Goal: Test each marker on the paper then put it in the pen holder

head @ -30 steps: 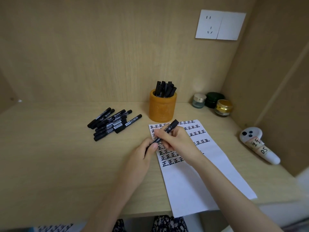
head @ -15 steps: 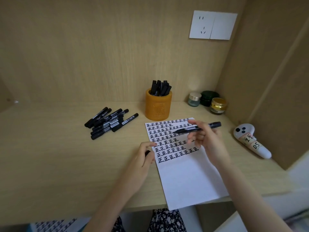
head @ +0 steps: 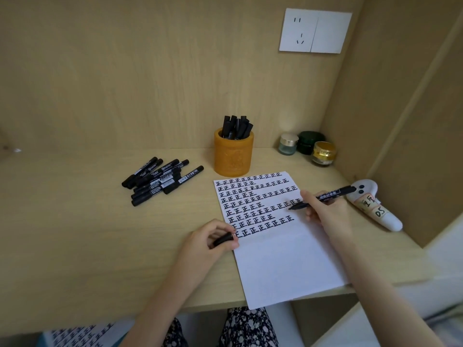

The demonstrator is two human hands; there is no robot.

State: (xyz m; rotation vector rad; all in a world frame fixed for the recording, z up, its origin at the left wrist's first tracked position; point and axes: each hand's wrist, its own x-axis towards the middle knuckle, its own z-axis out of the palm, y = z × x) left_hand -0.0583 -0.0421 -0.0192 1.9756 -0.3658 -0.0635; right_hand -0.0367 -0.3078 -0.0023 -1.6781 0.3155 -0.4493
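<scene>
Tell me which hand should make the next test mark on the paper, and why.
Right. The right hand holds the uncapped marker like a pen, its tip over the paper beside the written rows. The left hand grips only the cap at the paper's left edge.

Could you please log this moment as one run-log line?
right hand: holds uncapped marker, tip over paper | left hand: holds cap | marker pile: beside pen holder

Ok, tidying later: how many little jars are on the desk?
3, in the back right corner: clear jar leftmost, dark green jar middle, gold jar rightmost. None looks hidden.
</scene>
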